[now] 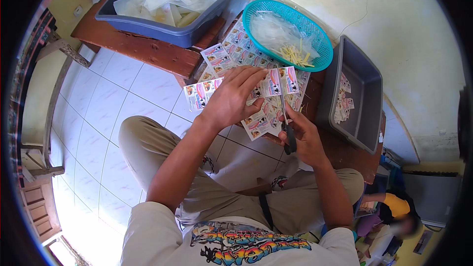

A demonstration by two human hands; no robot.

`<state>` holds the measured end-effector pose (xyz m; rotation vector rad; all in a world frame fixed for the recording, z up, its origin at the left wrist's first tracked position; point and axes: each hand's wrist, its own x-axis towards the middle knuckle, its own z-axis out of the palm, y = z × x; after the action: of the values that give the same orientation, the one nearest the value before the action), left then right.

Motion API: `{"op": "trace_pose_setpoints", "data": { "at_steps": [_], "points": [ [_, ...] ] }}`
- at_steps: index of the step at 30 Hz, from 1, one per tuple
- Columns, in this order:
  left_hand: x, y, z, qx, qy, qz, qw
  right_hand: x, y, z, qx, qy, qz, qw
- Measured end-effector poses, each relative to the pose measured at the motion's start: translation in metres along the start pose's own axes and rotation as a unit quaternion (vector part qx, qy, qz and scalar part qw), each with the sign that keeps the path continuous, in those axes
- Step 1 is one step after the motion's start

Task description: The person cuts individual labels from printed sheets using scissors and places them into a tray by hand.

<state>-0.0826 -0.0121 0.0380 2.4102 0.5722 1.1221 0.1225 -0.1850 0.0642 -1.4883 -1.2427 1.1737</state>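
Nearest, at 6 o'clock, a pale T-shirt (152, 231) is marked with colourful lettering. Towards 12 o'clock, just above the centre, a strip of printed labels (194, 99) is gripped by the left hand (234, 96), its fingers laid close together over the strip and its thumb tucked in below. Black-handled scissors (290, 140) are held by the right hand (304, 133), whose fingers are curled in around the handles; the strip's right end is crossed by the blades. Beneath, the bench is covered by label sheets (241, 49). At 1 o'clock clear plastic and thin yellow slivers are held in a teal basket (251, 32); at 11 o'clock translucent sheets are heaped in a blue tub (148, 34). Between 2 and 3 o'clock small labels (342, 101) are contained in a grey tub (364, 98).
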Motion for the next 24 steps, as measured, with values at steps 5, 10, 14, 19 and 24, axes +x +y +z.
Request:
{"op": "trace_pose_setpoints", "data": {
  "at_steps": [5,10,14,19,24],
  "points": [
    [-0.0002,-0.0001,0.0009,-0.002,0.005,-0.004,1.0,-0.0001,0.0014,-0.0005,-0.004,0.001,-0.003,1.0],
    [-0.0008,-0.0004,0.0012,-0.006,-0.003,-0.011,1.0,-0.0001,0.002,0.0004,0.001,0.003,0.001,1.0],
    [-0.0012,-0.0002,0.0011,-0.01,-0.002,-0.012,1.0,-0.0002,0.0029,0.0002,0.005,0.004,-0.005,1.0],
    [-0.0007,0.0001,0.0014,-0.016,-0.002,-0.012,1.0,-0.0001,0.002,0.0006,0.007,0.006,-0.003,1.0],
    [-0.0007,0.0,0.002,-0.019,0.0,-0.012,1.0,0.0001,0.0009,-0.0003,0.003,0.005,-0.001,1.0]
  ]
}}
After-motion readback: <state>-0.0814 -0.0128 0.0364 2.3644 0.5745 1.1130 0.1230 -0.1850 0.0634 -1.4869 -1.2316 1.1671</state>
